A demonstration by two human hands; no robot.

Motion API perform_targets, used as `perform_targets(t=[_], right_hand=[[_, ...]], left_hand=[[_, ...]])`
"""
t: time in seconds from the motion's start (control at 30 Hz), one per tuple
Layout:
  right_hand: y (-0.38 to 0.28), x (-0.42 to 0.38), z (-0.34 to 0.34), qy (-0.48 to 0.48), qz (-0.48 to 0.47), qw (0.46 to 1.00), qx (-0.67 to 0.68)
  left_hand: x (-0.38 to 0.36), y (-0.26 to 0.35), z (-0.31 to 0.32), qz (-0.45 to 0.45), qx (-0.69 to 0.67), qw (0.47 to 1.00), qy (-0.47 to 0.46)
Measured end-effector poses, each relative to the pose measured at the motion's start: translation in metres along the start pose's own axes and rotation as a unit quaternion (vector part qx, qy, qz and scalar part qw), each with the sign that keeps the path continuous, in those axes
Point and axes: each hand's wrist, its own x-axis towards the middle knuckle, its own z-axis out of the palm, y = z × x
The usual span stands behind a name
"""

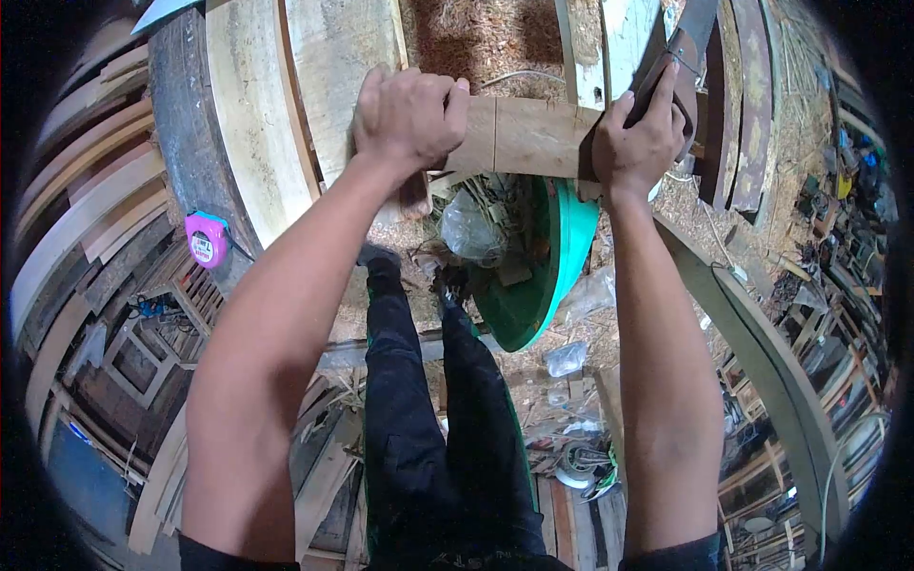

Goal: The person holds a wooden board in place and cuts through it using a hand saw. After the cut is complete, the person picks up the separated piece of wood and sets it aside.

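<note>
A short wooden board (524, 135) with a dark line across it lies crosswise between my hands, bridging a gap between long planks. My left hand (411, 119) is closed round its left end, thumb toward the line. At the board's right end, my right hand (643, 138) is wrapped round the dark handle of a saw (693, 33). The forefinger points up along that handle, and the blade runs to the top edge of the view. Where the saw's teeth are cannot be made out.
Below the board stands a green basin (562, 271) holding a plastic bag and scraps. A pink tape measure (208, 240) sits at the left planks' edge. Long planks (252, 114) lie on both sides. Sawdust covers the floor, and my legs are below. Stacked timber fills the left.
</note>
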Motion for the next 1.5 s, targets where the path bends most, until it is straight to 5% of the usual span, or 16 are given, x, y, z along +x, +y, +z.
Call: perform_targets(t=[0.27, 0.33, 0.77, 1.5], right_hand=[[-0.001, 0.001, 0.001, 0.071, -0.044, 0.996, -0.034], [-0.006, -0.001, -0.007, -0.038, 0.032, 0.999, 0.015], [-0.005, -0.002, -0.005, -0.021, 0.022, 1.000, -0.001], [-0.001, 0.000, -0.001, -0.035, 0.011, 0.999, -0.017]], left_hand=[[-0.001, 0.004, -0.006, 0.003, 0.028, 0.999, -0.020], [-0.002, 0.003, -0.003, 0.010, 0.031, 0.999, -0.005], [-0.003, -0.001, 0.003, 0.043, 0.038, 0.997, 0.056], [-0.002, 0.004, -0.002, 0.006, 0.049, 0.999, 0.003]])
